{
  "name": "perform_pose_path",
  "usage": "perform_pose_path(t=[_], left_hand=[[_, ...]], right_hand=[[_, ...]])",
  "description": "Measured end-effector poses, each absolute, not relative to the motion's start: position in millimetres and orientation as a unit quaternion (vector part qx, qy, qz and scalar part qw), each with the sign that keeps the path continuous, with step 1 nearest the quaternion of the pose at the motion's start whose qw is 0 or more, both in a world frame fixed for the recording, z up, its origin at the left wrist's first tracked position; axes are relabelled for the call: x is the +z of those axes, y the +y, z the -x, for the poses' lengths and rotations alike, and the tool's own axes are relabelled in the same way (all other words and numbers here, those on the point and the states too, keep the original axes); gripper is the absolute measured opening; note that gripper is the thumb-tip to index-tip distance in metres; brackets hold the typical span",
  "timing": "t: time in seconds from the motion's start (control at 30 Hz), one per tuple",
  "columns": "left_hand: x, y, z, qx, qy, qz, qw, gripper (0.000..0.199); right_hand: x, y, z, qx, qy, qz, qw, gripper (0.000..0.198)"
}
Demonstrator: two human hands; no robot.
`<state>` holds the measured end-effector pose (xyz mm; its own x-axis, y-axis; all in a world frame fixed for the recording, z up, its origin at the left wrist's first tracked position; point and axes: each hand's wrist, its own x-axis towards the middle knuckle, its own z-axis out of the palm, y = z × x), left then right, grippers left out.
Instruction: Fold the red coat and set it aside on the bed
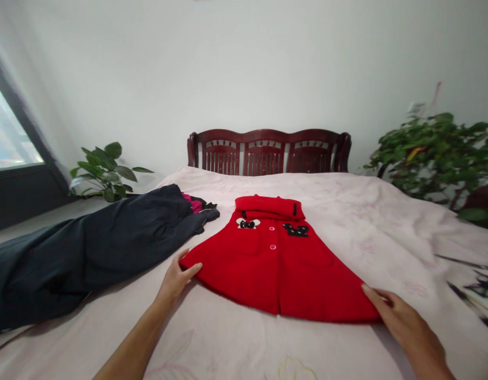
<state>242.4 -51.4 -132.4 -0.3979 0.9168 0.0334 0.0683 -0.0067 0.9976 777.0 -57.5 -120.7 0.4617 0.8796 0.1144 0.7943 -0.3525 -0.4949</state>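
A red coat with a flared hem lies front up, its top part folded down over itself. Two pale round buttons run down its middle, and a white-and-black bow and a black dotted bow sit above the pockets. My left hand pinches the left hem corner, thumb on top. At the opposite hem corner, my right hand grips the cloth in the same way, with its fingers partly hidden beneath. The hem is stretched between both hands.
The coat is on a bed with a pale pink sheet. Dark clothes are heaped on the left. Thin black items lie at the right edge. A wooden headboard stands behind, between leafy plants.
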Motion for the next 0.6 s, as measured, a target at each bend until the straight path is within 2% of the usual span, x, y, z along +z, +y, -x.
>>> perform_pose_path(t=[0.03,0.1,0.17,0.23,0.3,0.4,0.5,0.6], left_hand=[[-133.9,-50.8,-240.8,0.567,0.634,-0.446,0.279,0.077],[-136.8,-50.3,-238.0,0.518,0.655,-0.538,0.117,0.079],[-138.2,-52.0,-240.2,0.444,0.618,-0.647,0.040,0.074],[-137.1,-56.3,-251.8,0.366,0.562,-0.741,0.034,0.071],[-134.1,-61.5,-272.2,0.299,0.500,-0.812,0.045,0.075],[-130.0,-66.1,-308.1,0.239,0.422,-0.873,0.049,0.077],[-131.1,-65.3,-333.9,0.223,0.384,-0.894,0.062,0.065],[-134.8,-60.9,-344.4,0.233,0.386,-0.886,0.105,0.048]], right_hand=[[-120.6,-58.8,-774.6,0.099,-0.502,0.822,0.249,0.064],[-121.0,-60.5,-765.9,0.053,-0.514,0.813,0.269,0.063],[-122.3,-60.7,-751.6,-0.043,-0.574,0.759,0.305,0.055],[-124.0,-60.4,-731.6,-0.074,-0.660,0.672,0.327,0.045],[-125.0,-61.0,-707.1,-0.039,-0.747,0.582,0.319,0.036],[-125.0,-64.8,-670.9,0.011,-0.832,0.486,0.266,0.048],[-125.4,-69.0,-649.0,0.034,-0.864,0.452,0.220,0.059],[-126.6,-70.2,-645.2,0.041,-0.874,0.436,0.210,0.048]])
